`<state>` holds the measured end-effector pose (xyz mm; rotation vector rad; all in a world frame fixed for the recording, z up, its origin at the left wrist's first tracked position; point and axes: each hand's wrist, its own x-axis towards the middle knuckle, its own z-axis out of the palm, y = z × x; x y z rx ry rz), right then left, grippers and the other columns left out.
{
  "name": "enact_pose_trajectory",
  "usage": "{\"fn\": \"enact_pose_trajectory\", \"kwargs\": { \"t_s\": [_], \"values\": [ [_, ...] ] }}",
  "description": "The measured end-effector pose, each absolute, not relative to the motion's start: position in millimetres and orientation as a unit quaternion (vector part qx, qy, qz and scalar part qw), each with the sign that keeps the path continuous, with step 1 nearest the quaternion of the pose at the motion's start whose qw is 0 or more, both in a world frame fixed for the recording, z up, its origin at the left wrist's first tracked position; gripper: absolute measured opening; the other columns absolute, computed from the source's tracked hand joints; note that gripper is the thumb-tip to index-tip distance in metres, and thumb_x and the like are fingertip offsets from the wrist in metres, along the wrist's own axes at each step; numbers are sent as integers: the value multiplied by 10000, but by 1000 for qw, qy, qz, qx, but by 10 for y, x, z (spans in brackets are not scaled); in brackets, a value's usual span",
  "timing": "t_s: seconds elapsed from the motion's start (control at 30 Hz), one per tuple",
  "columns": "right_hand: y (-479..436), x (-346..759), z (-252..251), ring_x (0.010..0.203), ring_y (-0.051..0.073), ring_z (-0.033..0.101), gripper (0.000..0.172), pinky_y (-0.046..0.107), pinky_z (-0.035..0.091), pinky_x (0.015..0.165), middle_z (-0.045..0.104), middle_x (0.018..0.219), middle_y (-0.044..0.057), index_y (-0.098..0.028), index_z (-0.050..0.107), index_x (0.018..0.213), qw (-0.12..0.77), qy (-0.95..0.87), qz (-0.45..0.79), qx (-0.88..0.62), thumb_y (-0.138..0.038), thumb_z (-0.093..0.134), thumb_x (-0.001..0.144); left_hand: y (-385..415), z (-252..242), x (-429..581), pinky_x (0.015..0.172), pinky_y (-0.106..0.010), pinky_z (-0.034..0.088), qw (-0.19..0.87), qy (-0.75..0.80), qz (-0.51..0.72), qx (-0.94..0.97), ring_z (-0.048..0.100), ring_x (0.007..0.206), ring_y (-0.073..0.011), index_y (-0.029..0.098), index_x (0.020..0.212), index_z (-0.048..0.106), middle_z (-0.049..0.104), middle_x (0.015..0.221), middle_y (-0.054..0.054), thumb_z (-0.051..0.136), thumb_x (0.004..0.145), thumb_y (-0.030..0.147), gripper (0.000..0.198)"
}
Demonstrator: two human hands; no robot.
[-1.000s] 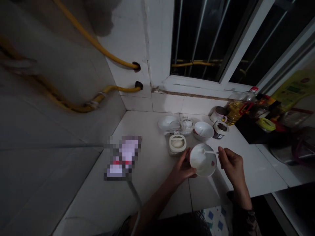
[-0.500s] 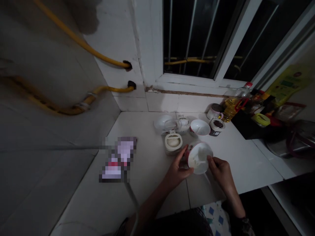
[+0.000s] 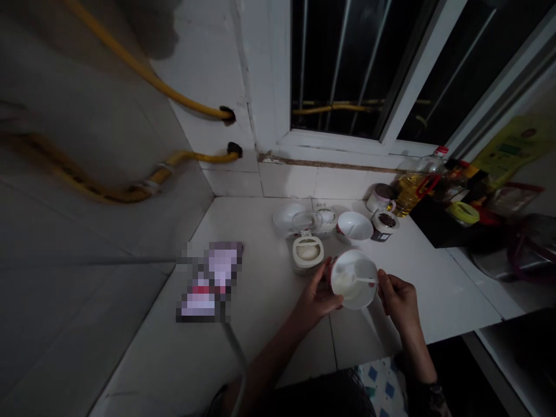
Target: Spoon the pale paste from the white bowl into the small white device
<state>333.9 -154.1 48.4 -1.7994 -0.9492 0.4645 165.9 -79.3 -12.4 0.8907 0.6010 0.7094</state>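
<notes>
My left hand (image 3: 320,298) grips a white bowl (image 3: 358,295) with a red outside, tilted with its mouth toward me. Pale whitish stuff lies inside it. Between the thumb and fingers of my right hand (image 3: 398,300) is the handle of a small white spoon (image 3: 364,280), its head down in the bowl. Just beyond my left hand stands a square jar (image 3: 307,262) with white contents showing at its top and its clear lid (image 3: 306,221) flipped up. A second white bowl (image 3: 355,225) rests behind the held one.
Farther back are a clear bowl (image 3: 284,217), another white-topped jar (image 3: 326,220), a dark-filled jar (image 3: 385,227) and a pink-handled jar (image 3: 380,197). An oil bottle (image 3: 410,188) stands at right. A blurred-out phone-like thing (image 3: 221,266) with a cable lies left on the counter (image 3: 260,324).
My right hand has moved slightly right, away from the bowl's rim, and more of the spoon shows. The bowl is turned a little in my left hand.
</notes>
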Motion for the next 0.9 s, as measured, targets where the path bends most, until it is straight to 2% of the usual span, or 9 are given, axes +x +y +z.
{"fn": "enact_pose_trajectory", "kwargs": {
  "t_s": [0.23, 0.47, 0.6, 0.77, 0.9],
  "values": [
    [-1513, 3332, 457, 317, 73, 285, 602, 231, 231, 323, 351, 357, -53, -207, 457, 448, 516, -367, 232, -738, -729, 566, 727, -786, -192, 1680, 645, -292, 573, 807, 283, 327, 403, 655, 811, -192, 307, 1485, 309, 631, 1192, -95, 871, 531, 341, 1107],
    [-1512, 3358, 455, 289, 71, 271, 599, 225, 228, 297, 347, 327, -57, -206, 477, 450, 532, -343, 271, -725, -740, 595, 694, -776, -231, 1687, 624, -267, 558, 810, 293, 324, 392, 631, 778, -155, 334, 1464, 342, 606, 1205, -81, 877, 507, 340, 1097],
    [-1511, 3363, 480, 281, 72, 280, 585, 223, 234, 296, 360, 322, -56, -197, 509, 467, 539, -341, 267, -722, -726, 601, 699, -771, -275, 1716, 607, -266, 551, 814, 293, 320, 386, 621, 837, -191, 322, 1461, 350, 599, 1195, -92, 881, 484, 362, 1113],
    [-1491, 3376, 503, 279, 63, 281, 589, 213, 231, 298, 359, 320, -59, -193, 503, 455, 552, -331, 253, -722, -719, 617, 693, -764, -293, 1736, 602, -271, 562, 820, 294, 312, 378, 621, 972, -267, 324, 1458, 342, 540, 1320, -114, 881, 463, 383, 1133],
    [-1450, 3362, 545, 277, 60, 293, 581, 206, 225, 295, 379, 330, -59, -191, 494, 460, 568, -326, 248, -714, -704, 640, 688, -765, -262, 1717, 607, -281, 574, 823, 305, 293, 379, 631, 996, -291, 314, 1467, 315, 522, 1359, -132, 888, 468, 392, 1154]
  ]
}}
